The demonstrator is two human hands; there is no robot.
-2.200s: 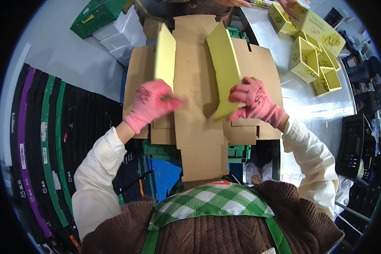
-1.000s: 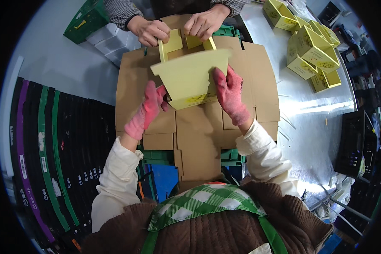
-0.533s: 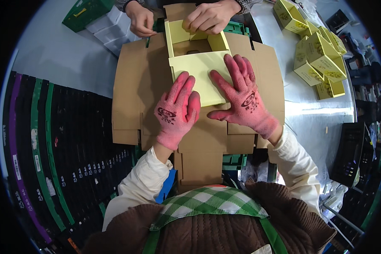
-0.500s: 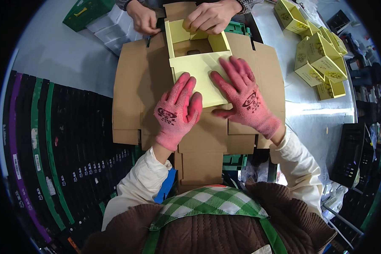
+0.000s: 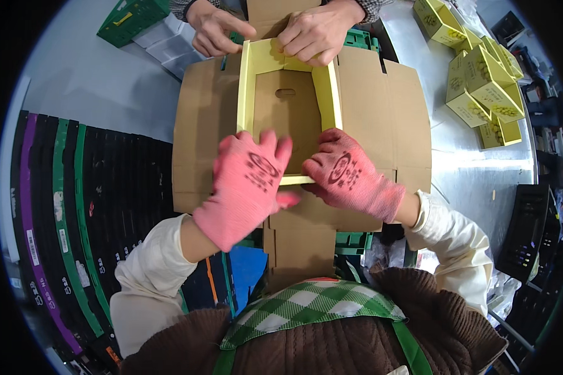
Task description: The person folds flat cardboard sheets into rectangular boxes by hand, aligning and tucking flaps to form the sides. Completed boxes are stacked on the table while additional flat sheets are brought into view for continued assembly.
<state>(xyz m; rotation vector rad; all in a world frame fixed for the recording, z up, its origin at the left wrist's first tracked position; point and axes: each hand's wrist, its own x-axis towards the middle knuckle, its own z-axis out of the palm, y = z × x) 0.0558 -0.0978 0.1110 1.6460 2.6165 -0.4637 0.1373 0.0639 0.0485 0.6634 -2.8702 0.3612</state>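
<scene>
On the flat brown cardboard sheet (image 5: 381, 119), a yellow box tray (image 5: 289, 112) sits with both pink-gloved hands at its near wall: left hand (image 5: 247, 187) and right hand (image 5: 350, 175) curl loosely over that edge, fingers half bent. Someone else's bare hands (image 5: 313, 31) hold the far wall.

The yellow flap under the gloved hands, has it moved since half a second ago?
Yes. The yellow flap no longer lies flat; it now stands as the near wall on the brown cardboard sheet.

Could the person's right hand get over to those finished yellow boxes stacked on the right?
Probably yes. The right hand rests on the near wall of the yellow tray, and only bare cardboard sheet and table lie between it and the yellow boxes.
</scene>
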